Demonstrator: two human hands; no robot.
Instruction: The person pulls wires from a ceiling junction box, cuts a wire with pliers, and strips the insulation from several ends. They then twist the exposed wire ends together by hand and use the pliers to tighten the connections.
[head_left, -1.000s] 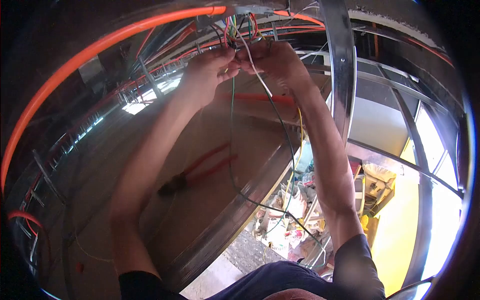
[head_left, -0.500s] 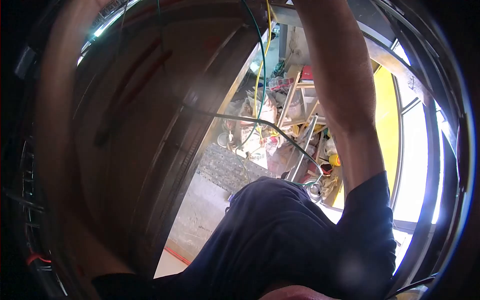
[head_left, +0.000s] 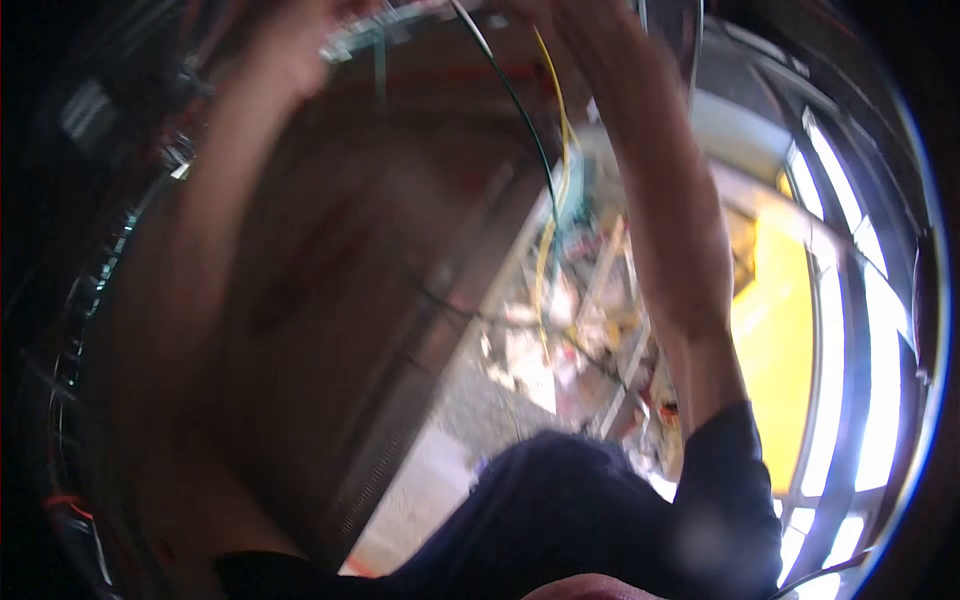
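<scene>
Both my arms reach up to the top edge of the head view. My left hand [head_left: 308,50] is smeared by motion near the upper left, and its fingers cannot be made out. At the top middle, my right hand [head_left: 555,12] is mostly cut off by the frame, its fingers hidden. Between the two hands hangs a dark green cable [head_left: 520,105] with a whitish stretch at its upper end. A yellow cable [head_left: 562,110] drops close by my right hand. Whether either hand touches a cable does not show.
A large dark panel [head_left: 330,240] fills the left side. Below lies a blurred heap of clutter [head_left: 600,340] on the floor. A bright yellow panel [head_left: 775,340] stands at the right beside light window-like openings [head_left: 880,390]. Another dark cable [head_left: 460,310] crosses the middle.
The view has shifted, and the floor clutter appears lower. Both hands show more at the top; my left forearm appears farther right, my right forearm slightly left. The picture is blurrier.
</scene>
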